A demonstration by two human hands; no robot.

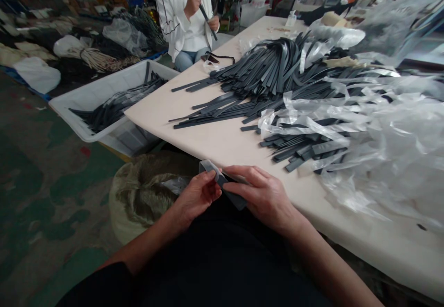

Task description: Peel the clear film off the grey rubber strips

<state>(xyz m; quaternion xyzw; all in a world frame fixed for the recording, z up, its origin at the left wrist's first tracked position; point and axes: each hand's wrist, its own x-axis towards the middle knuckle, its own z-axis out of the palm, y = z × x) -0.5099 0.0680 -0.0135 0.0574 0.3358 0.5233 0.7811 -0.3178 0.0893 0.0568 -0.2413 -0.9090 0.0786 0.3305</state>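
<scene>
We judge unwrapping underway: left hand [197, 196] and right hand [258, 195] pinch one sleeved strip [222, 184]; next, slide the film off.

Across the pale cream desk [222, 143] sprawls a big heap of long flat dark grey strips [274, 73], fanning out towards its near edge. To the right, crumpled clear plastic film [388, 154] billows over more strips and covers that whole end. Off the desk's left corner sits a white plastic crate [92, 96] with a bundle of the same dark strips lying inside. Below the desk edge, a slumped olive-beige sack [138, 196] rests on the worn green floor [38, 182]. At the far end a seated person in a white jacket [176, 13] holds a dark strip; bagged bundles pile up behind
</scene>
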